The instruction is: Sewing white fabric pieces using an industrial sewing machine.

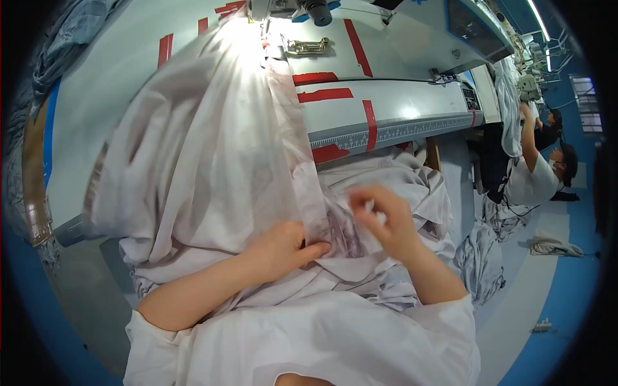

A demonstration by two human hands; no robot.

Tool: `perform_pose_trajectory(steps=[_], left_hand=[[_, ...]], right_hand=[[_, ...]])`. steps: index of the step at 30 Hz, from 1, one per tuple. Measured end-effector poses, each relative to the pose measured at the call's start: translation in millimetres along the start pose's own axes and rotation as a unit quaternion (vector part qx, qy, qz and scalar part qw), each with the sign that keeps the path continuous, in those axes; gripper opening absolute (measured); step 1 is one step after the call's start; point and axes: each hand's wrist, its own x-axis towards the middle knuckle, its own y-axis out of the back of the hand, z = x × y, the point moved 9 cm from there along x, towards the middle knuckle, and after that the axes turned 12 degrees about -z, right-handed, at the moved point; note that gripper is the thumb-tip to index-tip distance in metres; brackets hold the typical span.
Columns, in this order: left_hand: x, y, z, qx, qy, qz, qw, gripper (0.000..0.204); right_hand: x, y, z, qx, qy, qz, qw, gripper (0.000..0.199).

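Note:
A large sheet of thin white fabric [193, 148] drapes from the sewing machine [302, 9] at the top down over the table edge into my lap. My left hand [283, 248] presses on the fabric near a faintly patterned strip [341, 235], thumb pointing right. My right hand [383, 215] is blurred, fingers pinched on a fold of the same fabric just right of the strip. Both forearms come up from the lower edge in white sleeves.
The grey sewing table [399, 106] carries red tape strips [325, 95] and a ruler scale along its front edge. More white cloth lies heaped on the floor [483, 257]. Other people [541, 174] sit at machines at the right. Blue floor surrounds the stations.

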Motion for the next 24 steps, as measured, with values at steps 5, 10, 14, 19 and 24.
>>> perform_pose_trajectory(steps=[5,10,14,19,24], left_hand=[[-15.0,-32.2,23.2,0.222,-0.035,-0.121,0.967,0.023],[-139.9,134.8,45.2,0.453,-0.021,0.513,0.729,0.055],[-148.8,204.0,-10.3,0.381,-0.007,0.540,0.751,0.051],[-132.2,264.1,-9.3,0.383,-0.011,0.529,0.757,0.041],[-127.3,323.3,-12.6,0.374,-0.017,0.547,0.748,0.046]], right_hand=[[40.5,-64.9,15.3,0.361,-0.130,-0.142,0.912,0.021],[10.2,-64.7,6.9,0.272,-0.171,-0.209,0.924,0.015],[2.7,-67.4,5.8,0.279,-0.171,-0.208,0.922,0.011],[4.1,-67.8,6.8,0.239,-0.169,-0.204,0.934,0.012],[10.2,-67.3,1.6,0.213,-0.149,-0.224,0.939,0.018]])
